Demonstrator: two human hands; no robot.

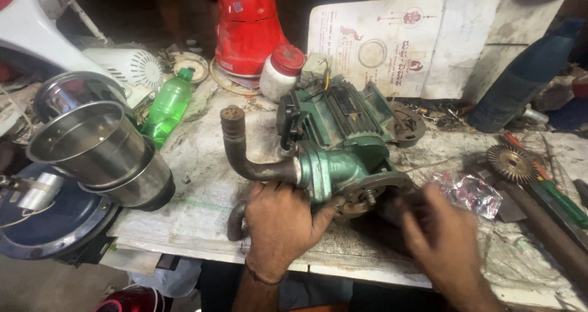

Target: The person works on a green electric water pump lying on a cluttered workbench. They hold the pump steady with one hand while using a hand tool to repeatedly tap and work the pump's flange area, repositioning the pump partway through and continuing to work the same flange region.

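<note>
Gripping the green cast-metal water pump (343, 146) at its front housing, the left hand (283, 223) is closed around the casting just beside the bent rusty inlet pipe (240, 150). The pump lies on the paper-covered workbench (202, 189), long axis running away from the person. The right hand (442, 238), blurred and with fingers spread, hovers just right of the open flange, holding nothing visible.

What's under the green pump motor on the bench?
The green pump motor lies on a dirty woven sheet spread over the bench. The left hand grips its front end, so what lies beneath that end is hidden.
</note>
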